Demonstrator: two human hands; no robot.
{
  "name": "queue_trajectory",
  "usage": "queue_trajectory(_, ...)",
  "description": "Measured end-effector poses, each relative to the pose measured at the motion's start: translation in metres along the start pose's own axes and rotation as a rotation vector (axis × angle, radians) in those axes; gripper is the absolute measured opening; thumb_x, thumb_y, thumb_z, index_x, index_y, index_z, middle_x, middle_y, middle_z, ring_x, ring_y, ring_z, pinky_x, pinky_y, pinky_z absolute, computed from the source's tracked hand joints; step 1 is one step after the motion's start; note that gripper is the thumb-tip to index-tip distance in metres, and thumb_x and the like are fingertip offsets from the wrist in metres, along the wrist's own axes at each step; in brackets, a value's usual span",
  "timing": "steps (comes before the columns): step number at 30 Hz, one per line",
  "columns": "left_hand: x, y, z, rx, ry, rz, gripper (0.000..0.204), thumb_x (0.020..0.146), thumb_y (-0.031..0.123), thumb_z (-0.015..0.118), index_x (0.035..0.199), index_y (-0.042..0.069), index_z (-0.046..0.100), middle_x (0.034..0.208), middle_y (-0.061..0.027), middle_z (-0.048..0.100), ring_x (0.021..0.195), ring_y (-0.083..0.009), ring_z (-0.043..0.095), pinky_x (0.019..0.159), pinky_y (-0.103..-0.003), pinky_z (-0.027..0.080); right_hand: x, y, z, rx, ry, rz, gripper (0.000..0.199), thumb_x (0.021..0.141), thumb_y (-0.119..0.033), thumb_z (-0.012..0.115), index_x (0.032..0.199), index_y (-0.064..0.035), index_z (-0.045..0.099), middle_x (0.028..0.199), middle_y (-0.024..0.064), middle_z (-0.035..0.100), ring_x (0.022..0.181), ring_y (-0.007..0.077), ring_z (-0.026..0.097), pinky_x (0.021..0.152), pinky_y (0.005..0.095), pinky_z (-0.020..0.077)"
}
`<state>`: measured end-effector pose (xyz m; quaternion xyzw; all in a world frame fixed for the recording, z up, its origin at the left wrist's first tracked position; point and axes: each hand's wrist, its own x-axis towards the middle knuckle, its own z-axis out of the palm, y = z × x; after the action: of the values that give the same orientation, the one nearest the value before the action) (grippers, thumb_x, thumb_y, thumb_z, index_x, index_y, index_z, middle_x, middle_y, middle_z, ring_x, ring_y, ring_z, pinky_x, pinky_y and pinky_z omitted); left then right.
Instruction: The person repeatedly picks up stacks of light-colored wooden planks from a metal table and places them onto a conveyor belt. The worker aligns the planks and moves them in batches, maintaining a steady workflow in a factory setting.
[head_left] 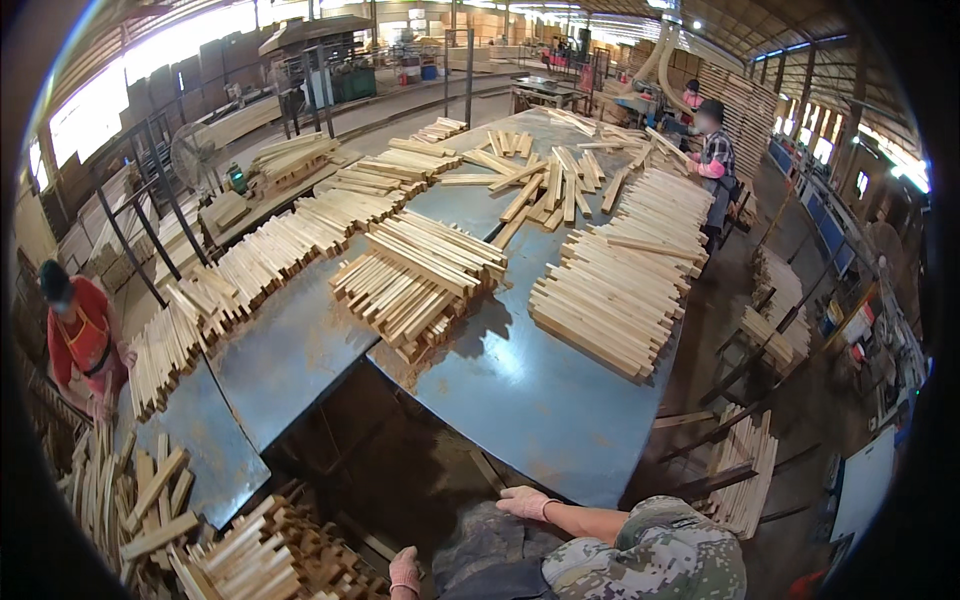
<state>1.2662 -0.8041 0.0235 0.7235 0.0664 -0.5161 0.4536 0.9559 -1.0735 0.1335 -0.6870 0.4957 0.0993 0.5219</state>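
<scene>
My left hand [405,572], in a pale pink glove, is closed at the lower edge, around the near end of a long thin bar [365,535]. To its right, my gloved right hand [525,502] curls at the end of a second thin bar [487,470], below the table's near edge. Both bars run into the dark gap between the tables; their far ends are hard to make out. Left of my left hand lies a stack of wooden strips [270,560].
Blue-grey metal tables [560,420] carry a crossed stack of wood strips [420,275], long rows [620,270] and a loose heap [560,180]. One person in red [80,330] stands left; another in a checked shirt [715,150] stands far right. A rack with strips [740,470] stands right.
</scene>
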Motion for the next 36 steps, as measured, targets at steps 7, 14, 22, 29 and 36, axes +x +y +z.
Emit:
queue_trajectory(7,0.057,0.136,0.043,-0.061,-0.182,-0.034,0.011,0.096,0.023,0.072,0.098,0.013,0.073,0.072,0.0028,0.056,0.057,-0.0131,0.052,0.051,-0.031,0.041,0.12,-0.126,-0.034,0.243,-0.054,-0.059,0.074,0.1,-0.039,0.069,0.158,0.0034,0.051,0.157,0.0217,0.059,0.142,0.0318,0.059,0.119,0.0376,0.0446)
queue_trajectory(14,0.152,0.248,-0.015,0.597,-0.195,0.518,0.037,0.1,0.036,0.068,0.098,0.001,0.076,0.095,-0.0047,0.073,0.092,-0.0193,0.062,0.084,-0.041,0.053,0.26,-0.283,-0.105,0.139,-0.055,-0.347,0.075,0.098,-0.046,0.065,0.154,0.0024,0.054,0.157,0.0234,0.058,0.148,0.0351,0.054,0.122,0.0392,0.0415)
queue_trajectory(22,0.178,0.354,0.033,0.323,-0.08,0.474,0.038,0.103,0.033,0.065,0.109,-0.002,0.078,0.104,-0.0091,0.076,0.094,-0.0205,0.068,0.087,-0.037,0.056,0.331,-0.385,-0.124,0.372,-0.295,-0.306,0.071,0.104,-0.033,0.069,0.161,0.003,0.045,0.164,0.0182,0.052,0.154,0.0277,0.046,0.127,0.0356,0.0355)
queue_trajectory(29,0.221,0.459,0.053,-0.068,-0.099,0.234,0.021,0.097,0.024,0.065,0.081,0.011,0.061,0.071,0.0018,0.049,0.061,-0.0129,0.047,0.056,-0.033,0.037,0.387,-0.432,-0.104,0.44,-0.416,-0.119,0.069,0.103,-0.037,0.071,0.162,-0.007,0.051,0.122,0.0043,0.073,0.101,0.015,0.065,0.09,0.0331,0.0546)
queue_trajectory(36,0.281,0.576,0.007,-0.157,0.084,0.24,0.022,0.096,0.025,0.068,0.084,0.007,0.064,0.074,0.0041,0.049,0.067,-0.0094,0.043,0.063,-0.029,0.037,0.472,-0.52,-0.093,0.383,-0.351,-0.205,0.07,0.102,-0.04,0.075,0.156,0.0012,0.054,0.114,0.0035,0.071,0.097,0.0138,0.062,0.087,0.0307,0.055)
